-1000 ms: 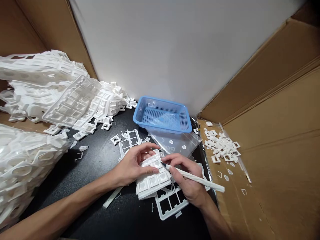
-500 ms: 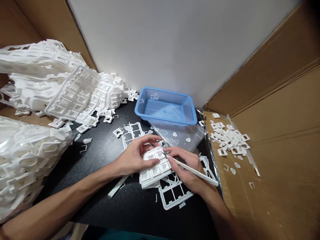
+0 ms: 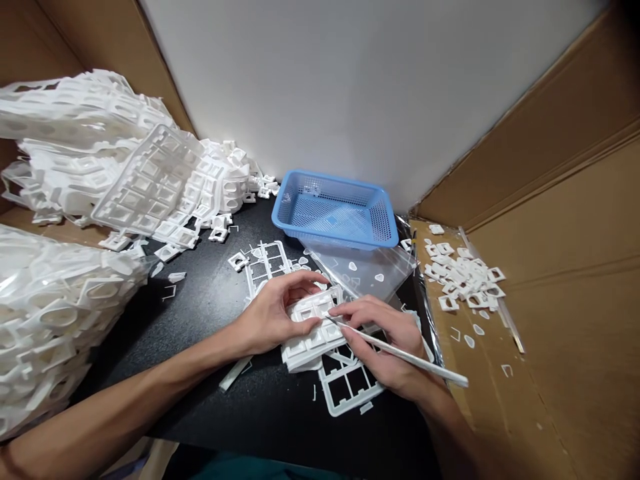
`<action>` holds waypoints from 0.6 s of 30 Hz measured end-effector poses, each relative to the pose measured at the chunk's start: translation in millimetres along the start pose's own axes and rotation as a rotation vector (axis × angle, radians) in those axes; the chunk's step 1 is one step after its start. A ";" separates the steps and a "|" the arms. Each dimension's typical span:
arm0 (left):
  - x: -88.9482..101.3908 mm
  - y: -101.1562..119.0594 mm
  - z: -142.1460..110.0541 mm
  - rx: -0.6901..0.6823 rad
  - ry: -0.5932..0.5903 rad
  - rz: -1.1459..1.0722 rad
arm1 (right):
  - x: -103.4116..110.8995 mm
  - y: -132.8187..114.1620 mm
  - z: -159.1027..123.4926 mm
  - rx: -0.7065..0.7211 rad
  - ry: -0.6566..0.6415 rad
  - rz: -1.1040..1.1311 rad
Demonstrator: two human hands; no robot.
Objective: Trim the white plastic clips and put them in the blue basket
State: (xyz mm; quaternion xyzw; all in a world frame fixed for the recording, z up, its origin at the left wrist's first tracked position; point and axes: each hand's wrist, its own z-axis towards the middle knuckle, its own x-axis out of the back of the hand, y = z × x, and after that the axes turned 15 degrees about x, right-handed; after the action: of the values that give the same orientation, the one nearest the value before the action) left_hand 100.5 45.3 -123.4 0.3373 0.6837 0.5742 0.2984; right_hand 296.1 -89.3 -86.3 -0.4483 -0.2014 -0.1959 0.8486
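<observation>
My left hand point(image 3: 280, 310) grips the left side of a white moulded plastic sheet point(image 3: 311, 343) with rows of square pieces, thumb on top. It looks like several layers stacked together. Between the thumb and fingers of my right hand point(image 3: 387, 340) is a slim white-handled craft knife point(image 3: 407, 357), its dark pointed tip on the sheet near the middle. The handle slants down to the right. Beneath the sheet and my right hand lies an emptied white frame point(image 3: 345, 410) on the black table. Another white frame point(image 3: 270, 260) lies behind my left hand.
A blue mesh basket point(image 3: 335, 238) stands against the wall on a clear plastic bag point(image 3: 370, 283). White sheets point(image 3: 145, 180) and a filled clear bag point(image 3: 45, 320) crowd the left. Loose white pieces point(image 3: 460, 277) lie on cardboard at right, with small offcuts scattered about.
My right hand has shifted slightly and the knife's handle now reaches farther right and lower. The knife tip has moved a little down the sheet. My left hand keeps its grip.
</observation>
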 end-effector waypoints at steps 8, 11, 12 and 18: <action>-0.4 0.8 -1.6 -0.015 0.002 0.030 | -2.4 2.5 0.0 -0.048 -0.135 -0.021; -1.1 -1.6 -2.5 -0.018 0.015 0.046 | -4.8 3.7 -0.5 -0.014 -0.174 -0.047; -1.3 -2.5 -2.5 -0.020 0.020 0.048 | -5.3 3.8 -0.5 -0.006 -0.182 -0.053; -1.9 -3.8 -1.2 -0.051 0.047 0.035 | -4.8 2.5 1.0 -0.019 -0.203 -0.052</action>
State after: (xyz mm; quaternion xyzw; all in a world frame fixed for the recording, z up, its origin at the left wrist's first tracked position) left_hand 100.2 42.6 -127.0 0.3279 0.6695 0.6046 0.2805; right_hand 293.2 -86.4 -89.9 -0.4684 -0.2961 -0.1730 0.8142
